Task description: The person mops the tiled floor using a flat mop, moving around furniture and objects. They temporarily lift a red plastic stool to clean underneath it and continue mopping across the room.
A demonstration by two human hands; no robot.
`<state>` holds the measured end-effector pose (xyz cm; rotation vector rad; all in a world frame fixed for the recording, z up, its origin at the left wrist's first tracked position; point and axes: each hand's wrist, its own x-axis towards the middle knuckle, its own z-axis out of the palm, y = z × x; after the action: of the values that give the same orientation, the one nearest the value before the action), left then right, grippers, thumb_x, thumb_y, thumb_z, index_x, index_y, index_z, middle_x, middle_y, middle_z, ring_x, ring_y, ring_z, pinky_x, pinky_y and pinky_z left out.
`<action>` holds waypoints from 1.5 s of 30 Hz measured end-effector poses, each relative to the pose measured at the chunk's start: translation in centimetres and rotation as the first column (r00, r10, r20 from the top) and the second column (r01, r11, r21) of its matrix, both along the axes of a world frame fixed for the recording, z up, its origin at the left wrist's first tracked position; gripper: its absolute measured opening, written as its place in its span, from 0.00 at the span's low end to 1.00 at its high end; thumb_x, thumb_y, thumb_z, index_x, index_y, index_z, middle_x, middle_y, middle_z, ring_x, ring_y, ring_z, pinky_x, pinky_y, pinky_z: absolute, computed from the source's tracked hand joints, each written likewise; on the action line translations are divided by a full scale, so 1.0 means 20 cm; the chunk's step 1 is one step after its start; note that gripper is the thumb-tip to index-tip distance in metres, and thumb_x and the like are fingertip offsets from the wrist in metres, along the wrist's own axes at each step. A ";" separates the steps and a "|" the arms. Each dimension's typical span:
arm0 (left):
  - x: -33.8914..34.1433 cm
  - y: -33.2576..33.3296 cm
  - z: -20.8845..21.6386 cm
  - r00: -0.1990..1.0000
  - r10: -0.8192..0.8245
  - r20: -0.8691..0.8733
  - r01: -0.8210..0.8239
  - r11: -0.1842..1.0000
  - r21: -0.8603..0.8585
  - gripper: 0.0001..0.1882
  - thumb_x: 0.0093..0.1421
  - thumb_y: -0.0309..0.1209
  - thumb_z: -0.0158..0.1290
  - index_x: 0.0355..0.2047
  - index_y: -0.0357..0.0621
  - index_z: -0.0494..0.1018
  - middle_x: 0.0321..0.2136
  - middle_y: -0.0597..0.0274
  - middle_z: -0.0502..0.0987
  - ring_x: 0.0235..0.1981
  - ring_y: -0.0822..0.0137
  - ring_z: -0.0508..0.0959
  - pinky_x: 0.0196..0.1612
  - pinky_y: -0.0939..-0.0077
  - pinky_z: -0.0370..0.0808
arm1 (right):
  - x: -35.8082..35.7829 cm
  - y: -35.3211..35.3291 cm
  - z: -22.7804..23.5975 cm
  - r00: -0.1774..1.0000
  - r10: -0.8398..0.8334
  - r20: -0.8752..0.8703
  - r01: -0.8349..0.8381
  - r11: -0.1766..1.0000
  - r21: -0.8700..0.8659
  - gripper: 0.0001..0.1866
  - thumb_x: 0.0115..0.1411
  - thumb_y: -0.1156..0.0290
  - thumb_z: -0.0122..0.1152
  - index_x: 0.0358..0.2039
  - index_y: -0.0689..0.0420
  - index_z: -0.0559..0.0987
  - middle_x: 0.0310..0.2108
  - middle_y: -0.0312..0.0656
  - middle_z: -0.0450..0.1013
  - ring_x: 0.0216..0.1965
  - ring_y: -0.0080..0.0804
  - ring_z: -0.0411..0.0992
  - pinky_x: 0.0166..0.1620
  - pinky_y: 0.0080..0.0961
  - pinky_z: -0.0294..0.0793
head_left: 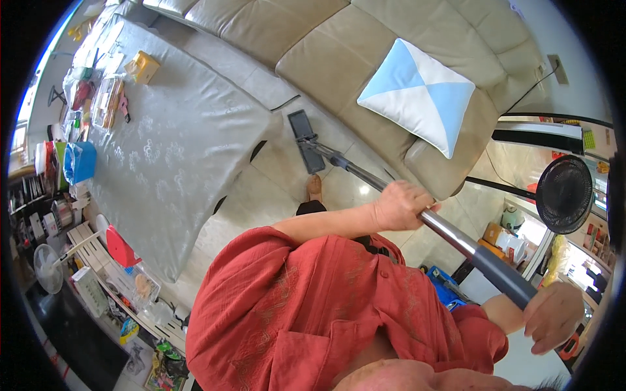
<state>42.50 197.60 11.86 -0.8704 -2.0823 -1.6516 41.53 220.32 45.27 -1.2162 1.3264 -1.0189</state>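
Observation:
A flat mop (451, 233) with a silver and dark grey handle slants across the view from the lower right to the upper middle. My left hand (405, 204) is wrapped round the middle of its handle. At the handle's thick dark top end, my right hand (553, 317) has its fingers curled over the grip. The dark rectangular mop head (306, 142) lies flat on the pale tiled floor (244, 203), between the sofa and the covered table. My foot in a brown shoe (314, 188) stands just behind it.
A beige leather sofa (326, 55) bears a blue and white cushion (417, 96). To the left, a table under a grey cloth (176, 124) holds a tissue box (141, 67) and small items. A black round fan (565, 194) stands right; a slatted bench (111, 283) stands lower left.

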 end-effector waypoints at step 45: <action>-0.24 0.43 -0.67 0.822 -0.432 0.371 0.563 0.715 -0.415 0.19 0.43 0.50 0.65 0.22 0.47 0.76 0.20 0.53 0.78 0.25 0.47 0.78 0.30 0.55 0.75 | 0.60 0.35 -0.96 -0.519 -0.816 0.257 0.808 -0.566 -0.165 0.08 0.60 0.77 0.48 0.26 0.52 0.62 0.22 0.30 0.54 0.27 0.25 0.56 0.48 0.37 0.62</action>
<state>37.65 206.21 -1.58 -1.6036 -2.7058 -1.5076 53.45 227.35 26.09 0.5890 2.3367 -2.6412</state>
